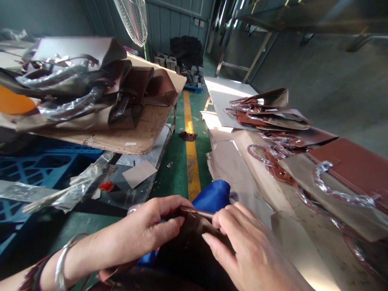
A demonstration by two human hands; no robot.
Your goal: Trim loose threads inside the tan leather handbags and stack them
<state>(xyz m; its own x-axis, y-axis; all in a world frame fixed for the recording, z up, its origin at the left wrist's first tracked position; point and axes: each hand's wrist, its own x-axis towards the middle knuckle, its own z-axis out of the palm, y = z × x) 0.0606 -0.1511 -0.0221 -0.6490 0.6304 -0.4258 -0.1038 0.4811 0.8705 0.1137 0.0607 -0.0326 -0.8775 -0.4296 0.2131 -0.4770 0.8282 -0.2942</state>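
A dark brown leather handbag (188, 250) lies close against my body, with its opening's edge facing away from me. My left hand (154, 226) is closed on that edge, the thumb on the near side and the fingers over the far side. At the right end of the same edge, my right hand (242, 236) grips with bent fingers while its thumb rests over the bag. The inside and lower part of the bag are in deep shadow. Blue cloth (214, 196) shows just beyond the edge.
Brown handbags (121, 89) are piled on a cardboard-topped table (145, 133) at left. More reddish-brown bags (348, 165) with plastic-wrapped handles lie along the right-hand table (254, 161). Between them runs a green floor with a yellow stripe (190, 157). Blue pallets (39, 169) sit lower left; a fan (133, 20) stands behind.
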